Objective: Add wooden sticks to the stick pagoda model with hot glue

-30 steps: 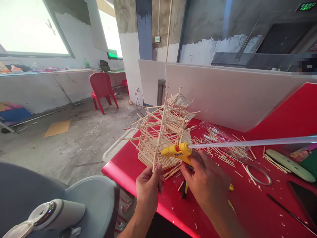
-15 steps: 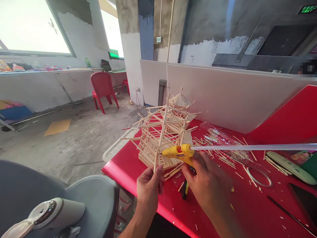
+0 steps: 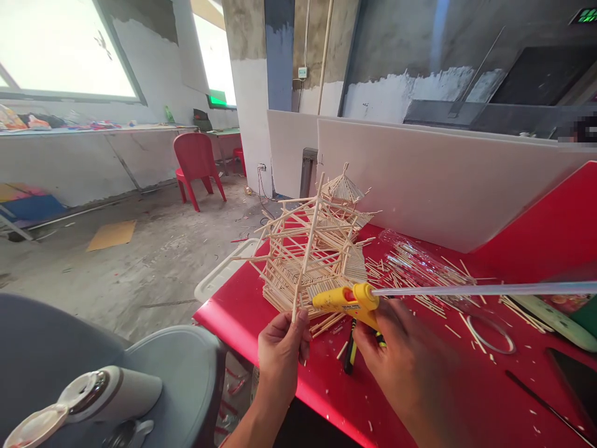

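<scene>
My left hand (image 3: 280, 351) pinches the lower end of a long thin wooden stick (image 3: 308, 244), which leans upright against a tiered tower model made of sticks (image 3: 321, 249) on the red table (image 3: 550, 236). My right hand (image 3: 410, 367) grips a yellow hot glue gun (image 3: 347, 300) with its nozzle pointing left, close to the stick's lower part. A long clear glue stick (image 3: 485, 289) juts out of the gun's back to the right.
Loose sticks (image 3: 420, 292) and a clear plastic bag lie behind the gun. A wire ring (image 3: 489, 333), a pale green flat tool (image 3: 555, 314) and a dark phone (image 3: 576, 373) sit at right. White boards (image 3: 420, 180) back the table. A white bottle (image 3: 107, 398) lies on a grey seat (image 3: 186, 373).
The glue gun and my right hand have dropped slightly and shifted right in view; the camera has tipped a little. The stick stays leaning on the model in my left hand.
</scene>
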`<state>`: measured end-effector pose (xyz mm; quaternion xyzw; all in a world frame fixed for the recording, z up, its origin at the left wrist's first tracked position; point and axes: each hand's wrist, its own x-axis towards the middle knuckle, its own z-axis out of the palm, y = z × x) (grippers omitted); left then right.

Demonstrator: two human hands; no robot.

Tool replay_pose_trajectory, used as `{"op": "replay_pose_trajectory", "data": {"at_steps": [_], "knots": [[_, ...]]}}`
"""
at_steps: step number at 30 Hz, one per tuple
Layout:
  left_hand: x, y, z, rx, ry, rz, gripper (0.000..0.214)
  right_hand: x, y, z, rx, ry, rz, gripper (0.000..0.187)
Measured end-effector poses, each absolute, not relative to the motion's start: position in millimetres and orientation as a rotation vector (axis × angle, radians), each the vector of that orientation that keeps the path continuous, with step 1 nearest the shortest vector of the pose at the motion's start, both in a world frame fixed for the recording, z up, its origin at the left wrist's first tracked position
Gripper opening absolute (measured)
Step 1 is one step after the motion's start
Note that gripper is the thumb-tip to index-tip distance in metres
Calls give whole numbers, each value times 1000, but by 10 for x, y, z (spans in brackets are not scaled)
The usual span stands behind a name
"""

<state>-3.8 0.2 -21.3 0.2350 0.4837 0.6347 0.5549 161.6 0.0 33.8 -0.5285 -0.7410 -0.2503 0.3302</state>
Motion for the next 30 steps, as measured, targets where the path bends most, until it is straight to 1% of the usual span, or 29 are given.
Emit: {"op": "replay_pose_trajectory", "data": {"at_steps": [6,13,26,30], "knots": [[-38,6,-238,561,1150,1497,40,1633,-40,329,-1406,-1960,-620,18],[-17,83,-223,600,1178,1501,43,1772,-15,282,-1401,-1784,-759,27],[-21,137,-183,558,1144,1450,41,1827,-29,205,-1402,-1817,-705,32],[-34,156,-143,556,1117,1413,44,1827,-35,206,-1399,-1814,-666,29]]}}
